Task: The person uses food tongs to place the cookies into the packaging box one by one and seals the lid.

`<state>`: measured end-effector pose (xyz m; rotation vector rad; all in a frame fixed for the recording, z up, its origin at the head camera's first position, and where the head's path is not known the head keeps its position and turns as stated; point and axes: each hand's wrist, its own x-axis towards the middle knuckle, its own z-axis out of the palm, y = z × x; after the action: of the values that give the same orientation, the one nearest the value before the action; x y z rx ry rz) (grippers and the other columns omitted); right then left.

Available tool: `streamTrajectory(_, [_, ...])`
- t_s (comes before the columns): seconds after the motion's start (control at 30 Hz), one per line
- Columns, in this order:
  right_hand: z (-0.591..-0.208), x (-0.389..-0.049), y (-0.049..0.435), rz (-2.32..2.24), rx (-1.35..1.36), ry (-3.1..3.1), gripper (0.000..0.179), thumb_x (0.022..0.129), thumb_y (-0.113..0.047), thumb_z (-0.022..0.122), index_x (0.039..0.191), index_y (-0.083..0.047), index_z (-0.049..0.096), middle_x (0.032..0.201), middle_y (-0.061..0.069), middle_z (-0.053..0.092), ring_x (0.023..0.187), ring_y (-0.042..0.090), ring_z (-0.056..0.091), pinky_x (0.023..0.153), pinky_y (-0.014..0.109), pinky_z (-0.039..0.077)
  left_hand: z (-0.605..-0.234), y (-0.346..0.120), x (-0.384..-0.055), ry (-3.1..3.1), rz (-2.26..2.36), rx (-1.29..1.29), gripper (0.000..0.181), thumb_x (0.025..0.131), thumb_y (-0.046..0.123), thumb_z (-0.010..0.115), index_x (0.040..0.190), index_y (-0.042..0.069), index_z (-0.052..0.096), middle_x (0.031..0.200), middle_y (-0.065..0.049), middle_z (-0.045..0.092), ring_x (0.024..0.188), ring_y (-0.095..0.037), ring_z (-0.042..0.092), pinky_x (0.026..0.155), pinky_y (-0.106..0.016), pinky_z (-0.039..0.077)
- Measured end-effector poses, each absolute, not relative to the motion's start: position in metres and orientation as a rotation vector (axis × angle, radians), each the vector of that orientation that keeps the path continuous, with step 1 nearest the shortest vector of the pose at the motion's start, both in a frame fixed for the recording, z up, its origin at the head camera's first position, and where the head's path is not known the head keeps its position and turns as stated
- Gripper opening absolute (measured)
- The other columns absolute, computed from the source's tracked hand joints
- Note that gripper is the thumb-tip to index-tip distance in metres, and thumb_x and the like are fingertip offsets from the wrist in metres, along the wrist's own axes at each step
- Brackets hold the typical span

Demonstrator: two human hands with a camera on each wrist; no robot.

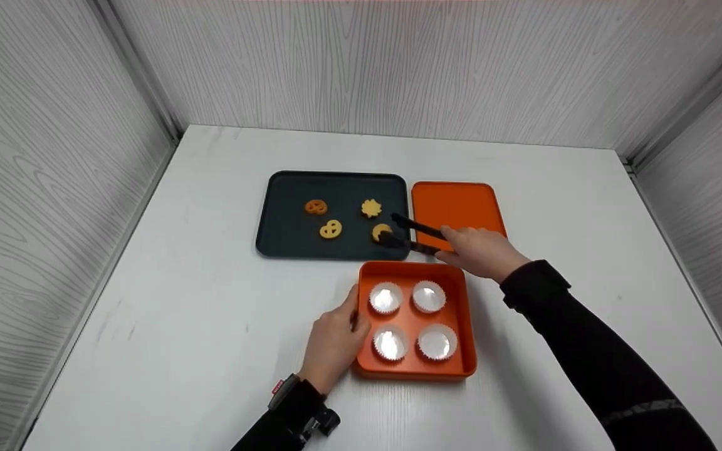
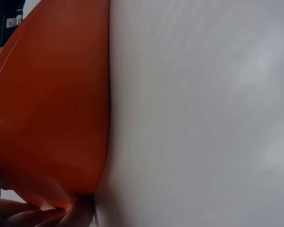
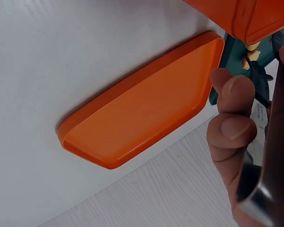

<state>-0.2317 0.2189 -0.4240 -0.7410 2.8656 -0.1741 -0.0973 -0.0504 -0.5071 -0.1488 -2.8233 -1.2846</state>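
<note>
My left hand (image 1: 334, 341) grips the left wall of a square orange box (image 1: 411, 371), its fingers also showing at the box's side in the left wrist view. Inside the box stand several white paper baking cups (image 1: 437, 342). With my right hand (image 1: 483, 252) I hold black-tipped tongs (image 1: 422, 228), whose metal bend shows close up in the right wrist view. Their spread tips are over the right part of a dark green tray (image 1: 292, 244). One tip overlaps a round yellow cookie (image 1: 380, 232), partly hiding it. A flower-shaped cookie (image 1: 371, 208) lies just behind.
Two pretzel-shaped cookies, one brown (image 1: 316, 207) and one yellow (image 1: 331, 229), lie on the tray's left half. Right of the tray is a shallow orange lid (image 1: 455, 203), partly under my right hand and the tongs. Pale wood-grain panels (image 1: 361, 69) border the white table (image 1: 179, 300).
</note>
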Motion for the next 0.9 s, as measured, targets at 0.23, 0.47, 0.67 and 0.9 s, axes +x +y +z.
streamTrajectory(0.23, [-0.427,-0.238,0.212,-0.125,-0.687,2.829,0.060,0.100,-0.037,0.065,0.145,0.001,0.052,0.119,0.022,0.069,0.098,0.034,0.068,0.085,0.047,0.057,-0.506,-0.050,-0.097,-2.822,-1.309,-0.147,0.059,0.098,0.021,0.063,0.154,0.008,0.047,0.115,-0.012,0.074,0.079,-0.014,0.060,0.082,-0.037,0.056])
streamTrajectory(0.47, [-0.430,-0.239,0.206,-0.136,-0.733,2.818,0.044,0.100,-0.038,0.065,0.125,-0.001,0.061,0.091,0.014,0.068,0.077,0.028,0.063,0.072,0.041,0.056,-0.507,-0.051,-0.096,-2.833,-1.311,-0.140,0.060,0.099,0.022,0.064,0.154,0.008,0.046,0.112,-0.011,0.075,0.077,-0.012,0.059,0.080,-0.035,0.055])
streamTrajectory(0.67, [-0.433,-0.238,0.204,-0.153,-0.802,2.838,0.037,0.099,-0.034,0.067,0.117,-0.002,0.061,0.078,0.008,0.061,0.067,0.023,0.058,0.064,0.037,0.052,-0.508,-0.051,-0.096,-2.822,-1.316,-0.147,0.060,0.099,0.023,0.063,0.154,0.009,0.047,0.113,-0.011,0.075,0.083,-0.013,0.063,0.088,-0.039,0.057])
streamTrajectory(0.9, [-0.437,-0.239,0.203,-0.101,-0.925,2.887,0.032,0.099,-0.029,0.067,0.112,-0.001,0.061,0.072,0.009,0.058,0.062,0.024,0.057,0.060,0.038,0.053,-0.510,-0.052,-0.095,-2.785,-1.274,-0.177,0.058,0.097,0.021,0.063,0.152,0.008,0.049,0.083,-0.005,0.071,0.066,-0.011,0.051,0.067,-0.031,0.050])
